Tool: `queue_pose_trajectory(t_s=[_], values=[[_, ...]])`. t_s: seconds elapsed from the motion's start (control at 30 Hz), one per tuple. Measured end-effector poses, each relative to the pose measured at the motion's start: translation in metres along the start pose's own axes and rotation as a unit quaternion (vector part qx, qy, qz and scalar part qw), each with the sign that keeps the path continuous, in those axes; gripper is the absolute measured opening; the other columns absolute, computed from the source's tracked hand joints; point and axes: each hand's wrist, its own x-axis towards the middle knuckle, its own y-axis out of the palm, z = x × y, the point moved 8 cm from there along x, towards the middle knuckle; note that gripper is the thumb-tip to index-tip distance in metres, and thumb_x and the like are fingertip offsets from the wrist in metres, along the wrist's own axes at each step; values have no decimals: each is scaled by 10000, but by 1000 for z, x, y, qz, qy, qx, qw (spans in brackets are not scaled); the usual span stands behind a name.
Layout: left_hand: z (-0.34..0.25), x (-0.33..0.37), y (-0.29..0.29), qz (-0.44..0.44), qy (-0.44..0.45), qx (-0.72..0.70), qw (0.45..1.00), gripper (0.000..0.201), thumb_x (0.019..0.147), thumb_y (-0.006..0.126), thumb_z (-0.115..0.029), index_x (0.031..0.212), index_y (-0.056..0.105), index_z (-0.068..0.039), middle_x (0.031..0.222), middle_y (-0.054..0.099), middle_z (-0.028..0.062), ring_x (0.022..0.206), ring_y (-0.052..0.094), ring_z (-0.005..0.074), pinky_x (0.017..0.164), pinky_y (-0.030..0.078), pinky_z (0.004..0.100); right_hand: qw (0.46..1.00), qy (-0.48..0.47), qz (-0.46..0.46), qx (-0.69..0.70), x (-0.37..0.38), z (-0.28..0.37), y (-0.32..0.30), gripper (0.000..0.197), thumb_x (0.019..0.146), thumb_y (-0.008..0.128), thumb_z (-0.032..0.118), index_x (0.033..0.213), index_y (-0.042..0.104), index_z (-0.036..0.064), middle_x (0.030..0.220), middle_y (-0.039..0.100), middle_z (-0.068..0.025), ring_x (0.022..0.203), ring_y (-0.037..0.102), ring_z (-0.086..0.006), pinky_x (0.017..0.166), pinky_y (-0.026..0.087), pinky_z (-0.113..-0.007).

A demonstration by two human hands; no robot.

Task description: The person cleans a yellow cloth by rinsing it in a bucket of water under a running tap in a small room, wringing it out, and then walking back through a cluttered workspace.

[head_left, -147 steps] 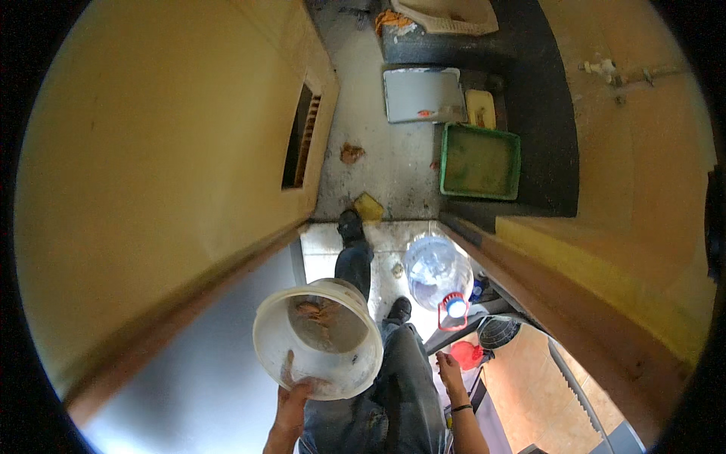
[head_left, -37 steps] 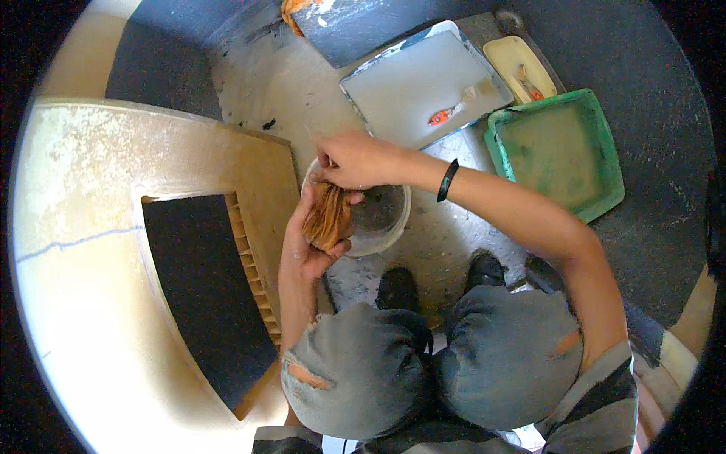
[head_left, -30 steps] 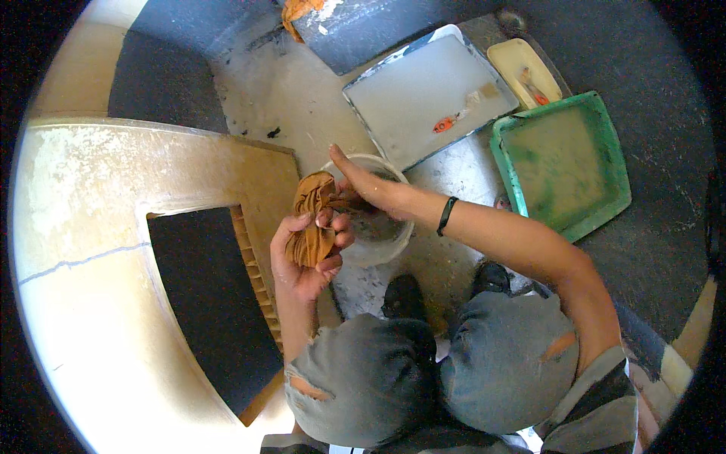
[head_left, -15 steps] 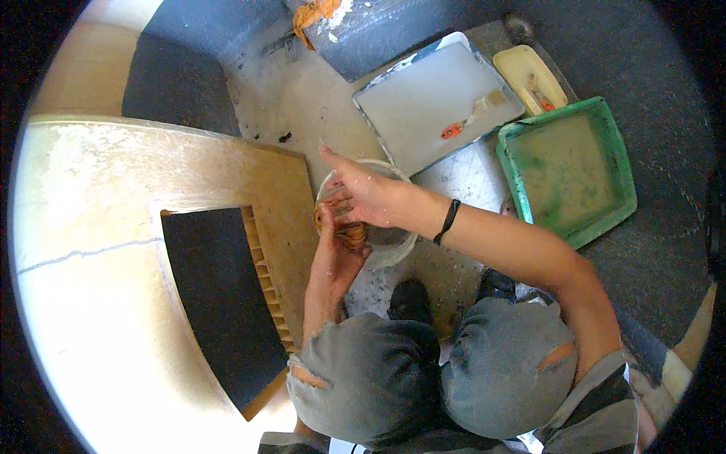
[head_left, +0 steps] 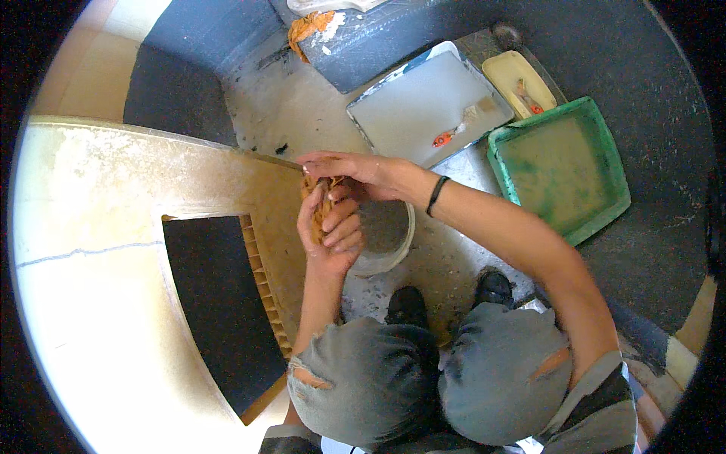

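My left hand (head_left: pixel 336 234) is closed with its fingers curled around a bunched orange-brown cloth (head_left: pixel 316 218). Across the top of the same cloth lies my right hand (head_left: pixel 361 172), its fingertips bent over it. A black band (head_left: pixel 437 195) circles my right wrist. Under and just right of the hands stands a round, pale-rimmed bucket (head_left: pixel 411 240) with greyish liquid inside. Both hands are above its left side, and they hide part of its rim.
A pale panel (head_left: pixel 98 197) with a dark rectangular opening stands at left. Beyond the bucket are a grey tray (head_left: pixel 408 98) with an orange-handled tool, a small yellow tray (head_left: pixel 503 72) and a green tray (head_left: pixel 620 181). An orange rag (head_left: pixel 306 32) lies on a far ledge.
Both hands have risen from over the bucket toward the panel's edge with the cloth. My left fingers have wrapped round it, and my right hand has turned over its top.
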Motion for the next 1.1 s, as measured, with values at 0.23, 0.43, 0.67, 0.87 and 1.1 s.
queue_pose_trajectory(t_s=[0.23, 0.43, 0.67, 0.87, 1.1], values=[[-20, 6, 0, -111, -59, 173, 977, 224, 940, 542, -332, 866, 529, -121, 570, 434, -52, 401, 360, 54, 351, 270, 221, 974, 81, -95, -187, 41, 20, -9, 528, 918, 556, 578, 1024, 686, 77, 875, 609, -53, 680, 553, -161, 645, 491, -337], [-99, 27, -19, -353, -22, 744, 567, 325, 860, 631, -348, 988, 585, -53, 687, 572, 59, 549, 515, 171, 463, 385, 323, 847, 26, -255, -465, 99, 37, -49, 584, 911, 535, 566, 854, 703, 9, 872, 686, -223, 810, 678, -350, 755, 533, -456], [-118, 48, 1, -313, 164, 718, 600, 410, 916, 585, -414, 1042, 591, -24, 733, 587, 42, 493, 476, 143, 437, 356, 310, 806, -31, -244, -538, 98, 75, -75, 612, 884, 583, 563, 846, 683, -40, 879, 696, -204, 833, 690, -333, 766, 541, -439], [-74, 60, 28, -68, 53, 162, 983, 385, 993, 501, -398, 1071, 576, -29, 653, 457, -40, 415, 334, 36, 359, 240, 195, 999, 30, -20, 10, 44, 67, -39, 346, 904, 671, 420, 981, 616, 87, 828, 583, 34, 716, 599, -126, 715, 535, -273], [-48, 79, 15, -193, -10, 405, 894, 315, 960, 556, -341, 1052, 590, -41, 614, 389, -55, 436, 304, 49, 373, 224, 208, 987, -25, -154, 48, 47, 76, -84, 341, 980, 562, 420, 970, 566, 79, 670, 453, 56, 527, 424, -80, 560, 453, -273]])
